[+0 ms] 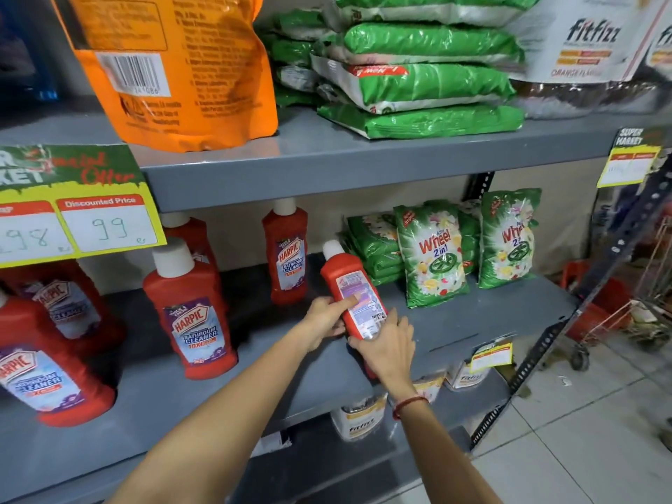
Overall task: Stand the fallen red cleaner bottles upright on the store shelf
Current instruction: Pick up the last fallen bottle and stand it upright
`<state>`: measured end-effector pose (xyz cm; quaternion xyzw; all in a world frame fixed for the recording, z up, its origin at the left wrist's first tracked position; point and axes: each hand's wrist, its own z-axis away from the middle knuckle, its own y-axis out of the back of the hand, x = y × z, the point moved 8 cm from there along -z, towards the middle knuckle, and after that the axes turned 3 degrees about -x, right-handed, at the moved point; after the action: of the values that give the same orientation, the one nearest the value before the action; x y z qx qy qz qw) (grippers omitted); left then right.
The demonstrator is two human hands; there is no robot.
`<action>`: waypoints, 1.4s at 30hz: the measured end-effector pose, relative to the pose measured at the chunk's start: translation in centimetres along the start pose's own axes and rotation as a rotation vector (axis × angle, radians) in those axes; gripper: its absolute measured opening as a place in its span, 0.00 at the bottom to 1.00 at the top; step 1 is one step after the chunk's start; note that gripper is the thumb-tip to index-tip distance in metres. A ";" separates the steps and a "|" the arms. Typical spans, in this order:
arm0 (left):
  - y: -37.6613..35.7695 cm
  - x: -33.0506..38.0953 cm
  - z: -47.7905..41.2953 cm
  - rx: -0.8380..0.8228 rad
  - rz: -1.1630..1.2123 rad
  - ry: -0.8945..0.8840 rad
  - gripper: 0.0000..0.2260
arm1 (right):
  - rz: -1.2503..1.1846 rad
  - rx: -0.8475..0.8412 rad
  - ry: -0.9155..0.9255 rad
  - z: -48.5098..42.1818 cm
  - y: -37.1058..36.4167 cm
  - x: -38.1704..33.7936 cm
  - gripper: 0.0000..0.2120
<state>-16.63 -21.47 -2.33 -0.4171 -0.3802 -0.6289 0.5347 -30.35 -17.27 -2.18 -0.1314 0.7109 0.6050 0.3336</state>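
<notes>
A red cleaner bottle with a white cap is tilted over the grey middle shelf, its back label facing me and its cap leaning back-left. My left hand grips its left side with the thumb on the label. My right hand cups its base from below and the right. Several other red cleaner bottles stand upright on the shelf: one behind, one at centre-left, and more at the far left.
Green detergent packs stand to the right of the held bottle. A yellow price sign hangs from the upper shelf edge at the left. Orange and green bags fill the upper shelf. White jars sit below. A cart stands on the tiled floor.
</notes>
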 end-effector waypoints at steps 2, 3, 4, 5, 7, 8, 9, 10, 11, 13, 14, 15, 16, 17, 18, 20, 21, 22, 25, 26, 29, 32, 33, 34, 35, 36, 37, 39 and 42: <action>0.2 1.3 1.1 -0.020 0.071 -0.060 0.15 | -0.099 0.003 0.048 0.3 0.0 -1.1 0.44; 0.7 2.1 1.6 -0.005 0.072 -0.116 0.15 | -0.164 0.004 0.084 0.2 -0.1 -1.7 0.45; 1.3 2.8 2.0 0.007 0.064 -0.177 0.15 | -0.222 0.001 0.126 0.2 -0.1 -2.4 0.44; 2.0 3.5 2.4 0.021 0.055 -0.240 0.16 | -0.266 -0.012 0.163 0.1 -0.3 -3.2 0.44; 3.3 4.5 3.3 0.060 0.004 -0.359 0.17 | -0.308 -0.043 0.218 0.1 -0.6 -4.7 0.44; 3.9 4.8 3.7 0.082 -0.040 -0.410 0.18 | -0.323 -0.054 0.239 0.2 -0.7 -5.5 0.44; 4.3 5.1 4.1 0.092 -0.076 -0.450 0.19 | -0.338 -0.062 0.254 0.3 -0.8 -6.2 0.44; 4.8 5.3 4.7 0.099 -0.103 -0.479 0.20 | -0.353 -0.072 0.269 0.4 -0.9 -7.0 0.43; 5.2 5.4 5.0 0.102 -0.118 -0.501 0.20 | -0.370 -0.087 0.273 0.5 -1.1 -7.6 0.42; 6.1 5.6 5.5 0.107 -0.133 -0.536 0.20 | -0.399 -0.125 0.272 0.4 -1.4 -8.7 0.40; 6.7 5.5 5.8 0.118 -0.142 -0.547 0.21 | -0.396 -0.140 0.288 0.4 -1.7 -9.2 0.40; 7.2 5.3 5.9 0.131 -0.149 -0.552 0.21 | -0.375 -0.158 0.302 0.3 -2.0 -9.5 0.41; 7.7 4.9 5.9 0.140 -0.159 -0.547 0.21 | -0.353 -0.178 0.315 0.4 -2.5 -9.7 0.41; 8.0 4.4 5.9 0.142 -0.171 -0.538 0.22 | -0.336 -0.202 0.316 0.5 -3.0 -9.7 0.41; 8.2 4.0 5.9 0.137 -0.185 -0.527 0.23 | -0.331 -0.220 0.317 0.7 -3.4 -9.5 0.41; 8.1 3.3 5.8 0.119 -0.222 -0.530 0.24 | -0.348 -0.234 0.313 1.0 -4.0 -9.0 0.41; 8.0 3.3 5.8 0.116 -0.263 -0.543 0.24 | -0.357 -0.235 0.312 1.0 -4.2 -8.8 0.41; 7.9 3.5 6.0 0.119 -0.317 -0.554 0.24 | -0.362 -0.234 0.314 0.9 -4.3 -8.7 0.40; 8.0 3.3 6.6 0.203 -0.432 -0.586 0.24 | -0.360 -0.237 0.335 0.6 -4.5 -8.7 0.37; 8.3 2.8 7.0 0.277 -0.435 -0.597 0.23 | -0.372 -0.237 0.350 0.6 -4.4 -8.7 0.35; 8.5 -0.1 9.5 0.551 -0.323 -0.609 0.15 | -0.489 -0.275 0.367 0.3 -3.9 -8.3 0.30; 6.3 -3.5 10.5 0.598 -0.320 -0.538 0.13 | -0.699 -0.399 0.347 -0.1 -3.8 -7.8 0.25; 5.5 -4.3 10.2 0.572 -0.341 -0.500 0.14 | -0.732 -0.428 0.337 -0.3 -3.9 -7.8 0.25; 4.8 -4.9 9.8 0.548 -0.355 -0.464 0.17 | -0.743 -0.434 0.328 -0.4 -3.8 -7.8 0.24; 4.1 -5.3 9.4 0.523 -0.367 -0.431 0.19 | -0.734 -0.417 0.317 -0.4 -3.8 -7.7 0.23; 3.5 -5.5 8.9 0.498 -0.368 -0.404 0.20 | -0.707 -0.373 0.309 -0.4 -3.6 -7.7 0.22; 2.9 -5.6 8.7 0.475 -0.364 -0.388 0.22 | -0.657 -0.311 0.307 -0.4 -3.4 -7.7 0.21; 2.3 -5.6 8.3 0.457 -0.358 -0.389 0.25 | -0.556 -0.183 0.310 -0.2 -2.9 -7.5 0.20; 3.0 -5.6 7.2 0.469 -0.305 -0.391 0.28 | -0.521 -0.089 0.304 0.6 -2.2 -7.4 0.19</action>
<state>-12.33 -13.26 -4.87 -0.3338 -0.6677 -0.5053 0.4329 -23.37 -18.79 0.78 -0.4127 0.6680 0.5030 0.3612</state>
